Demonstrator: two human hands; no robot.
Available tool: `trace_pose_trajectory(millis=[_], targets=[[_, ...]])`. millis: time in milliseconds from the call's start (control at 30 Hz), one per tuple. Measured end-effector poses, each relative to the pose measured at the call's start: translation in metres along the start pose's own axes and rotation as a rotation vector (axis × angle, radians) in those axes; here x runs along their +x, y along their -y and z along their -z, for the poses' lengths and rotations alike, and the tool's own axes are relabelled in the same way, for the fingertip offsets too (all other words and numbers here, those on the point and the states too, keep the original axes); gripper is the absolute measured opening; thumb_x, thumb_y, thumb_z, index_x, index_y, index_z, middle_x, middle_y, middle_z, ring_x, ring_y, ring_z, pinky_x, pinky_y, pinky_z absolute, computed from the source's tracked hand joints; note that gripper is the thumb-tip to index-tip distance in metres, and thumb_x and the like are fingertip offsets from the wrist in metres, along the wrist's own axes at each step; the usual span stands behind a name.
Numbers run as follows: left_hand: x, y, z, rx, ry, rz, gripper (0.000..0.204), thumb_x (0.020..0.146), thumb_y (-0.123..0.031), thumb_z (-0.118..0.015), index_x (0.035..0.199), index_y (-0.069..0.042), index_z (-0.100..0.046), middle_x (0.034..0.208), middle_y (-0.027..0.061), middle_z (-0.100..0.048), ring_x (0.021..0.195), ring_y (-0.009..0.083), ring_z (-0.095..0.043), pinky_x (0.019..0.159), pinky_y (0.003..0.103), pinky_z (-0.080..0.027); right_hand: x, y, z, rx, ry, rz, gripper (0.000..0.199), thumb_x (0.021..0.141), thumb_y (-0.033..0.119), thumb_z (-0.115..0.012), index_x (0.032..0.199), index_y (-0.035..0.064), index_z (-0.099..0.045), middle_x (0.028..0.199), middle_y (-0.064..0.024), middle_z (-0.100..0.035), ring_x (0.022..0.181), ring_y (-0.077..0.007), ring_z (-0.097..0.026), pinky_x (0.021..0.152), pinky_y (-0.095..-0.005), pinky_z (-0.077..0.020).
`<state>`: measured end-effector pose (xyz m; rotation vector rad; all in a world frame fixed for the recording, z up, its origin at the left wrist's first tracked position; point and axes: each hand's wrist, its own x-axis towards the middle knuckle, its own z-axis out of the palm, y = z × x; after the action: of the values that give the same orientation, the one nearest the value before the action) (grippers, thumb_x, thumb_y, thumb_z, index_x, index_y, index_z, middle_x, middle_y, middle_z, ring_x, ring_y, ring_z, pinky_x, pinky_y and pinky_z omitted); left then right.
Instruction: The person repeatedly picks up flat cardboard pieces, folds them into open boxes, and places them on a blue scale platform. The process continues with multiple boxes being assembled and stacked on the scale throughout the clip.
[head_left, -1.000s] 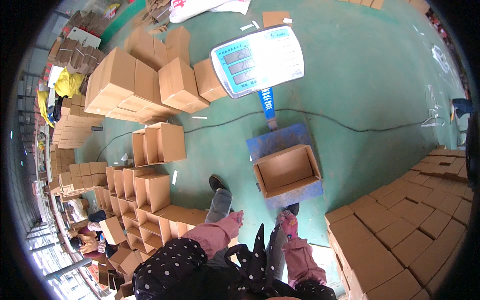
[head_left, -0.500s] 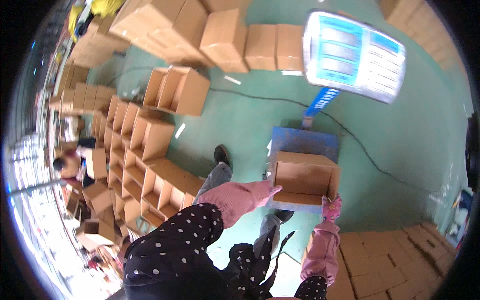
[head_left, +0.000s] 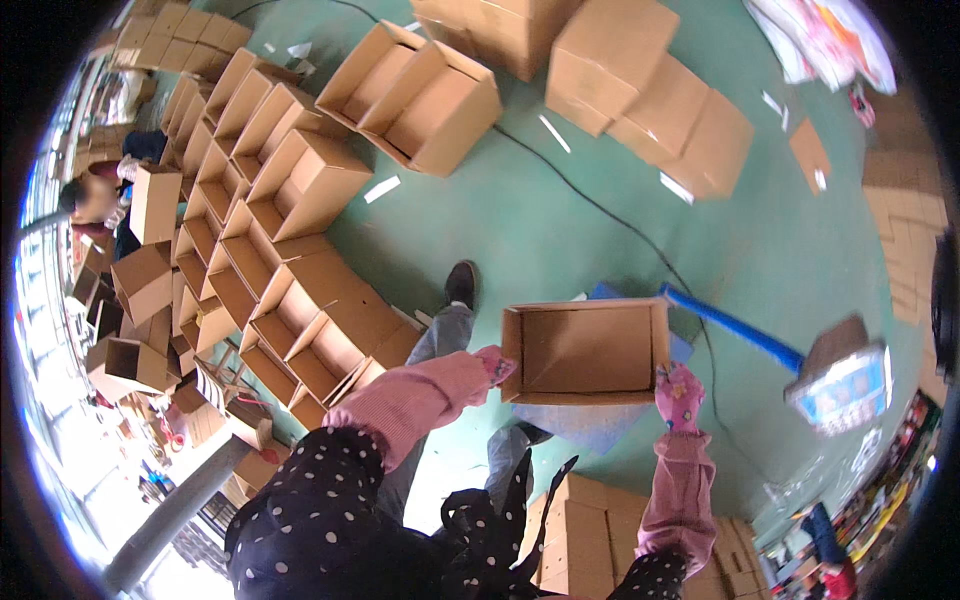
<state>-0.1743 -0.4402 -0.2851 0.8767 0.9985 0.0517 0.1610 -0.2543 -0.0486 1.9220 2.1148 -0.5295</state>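
Note:
An open-topped, empty cardboard box (head_left: 590,350) is held between my two hands. It hides much of the blue platform scale (head_left: 585,425) and appears raised above it, turned out of line with the platform. My left hand (head_left: 495,367), gloved in pink, is closed on the box's left side. At its right side, near the front corner, my right hand (head_left: 680,397) grips it in a pink flowered glove. From the scale, a blue post (head_left: 735,325) leads to a display head (head_left: 840,390) on the right.
Rows of open cardboard boxes (head_left: 285,265) stand at left, with two more (head_left: 430,95) farther back. Closed cartons (head_left: 610,65) stand at the far side, and stacked cartons (head_left: 580,540) near me. A dark cable (head_left: 610,215) crosses the green floor. Another person (head_left: 100,195) is at far left.
My view has swung left, so the display head sits lower and farther right. The box now lies out of line with the scale platform and looks lifted, held at both sides.

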Motion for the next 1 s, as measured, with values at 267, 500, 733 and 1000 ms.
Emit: trace_pose_trajectory(millis=[267,500,733,1000], targets=[[0.026,-0.023,0.066,-1.868,-0.665,0.229,0.019,0.076,-0.027,-0.049,0.075,-0.008,-0.050,0.061,0.0057,-0.051,0.051,0.0181,-0.053,0.041,0.030,-0.045,0.189,0.121,-0.004,-0.211,-0.069,0.367,0.030,0.078,0.031,-0.049,0.087,0.0039,-0.054,0.076,-0.0144,-0.059,0.072,-0.0301,-0.056,0.063,-0.0387,-0.0439],[0.020,-0.147,0.139,-0.776,-0.843,0.182,0.027,0.077,-0.028,-0.053,0.086,-0.002,-0.053,0.052,0.0053,-0.050,0.043,0.0152,-0.048,0.034,0.027,-0.034,0.300,0.170,0.013,-0.041,-0.148,0.349,0.028,0.083,0.028,-0.043,0.093,0.0039,-0.052,0.089,-0.0144,-0.054,0.079,-0.0291,-0.054,0.066,-0.0342,-0.0433],[-0.083,-0.090,0.196,-1.786,-0.902,-0.234,0.061,0.067,-0.060,-0.052,0.085,-0.002,-0.053,0.067,0.0114,-0.056,0.051,0.0191,-0.052,0.046,0.029,-0.044,0.217,0.146,0.017,0.245,0.067,0.199,0.031,0.084,0.030,-0.041,0.095,0.0030,-0.052,0.083,-0.0156,-0.055,0.078,-0.0317,-0.053,0.066,-0.0374,-0.0413],[-0.153,-0.033,0.316,-0.189,-1.661,0.066,0.038,0.078,-0.043,-0.045,0.081,-0.006,-0.053,0.065,0.0109,-0.057,0.056,0.0269,-0.053,0.055,0.036,-0.044,0.045,0.136,-0.077,0.569,0.635,0.126,0.018,0.081,0.019,-0.048,0.093,0.0077,-0.055,0.087,-0.0117,-0.056,0.079,-0.0265,-0.054,0.070,-0.0341,-0.0431]])
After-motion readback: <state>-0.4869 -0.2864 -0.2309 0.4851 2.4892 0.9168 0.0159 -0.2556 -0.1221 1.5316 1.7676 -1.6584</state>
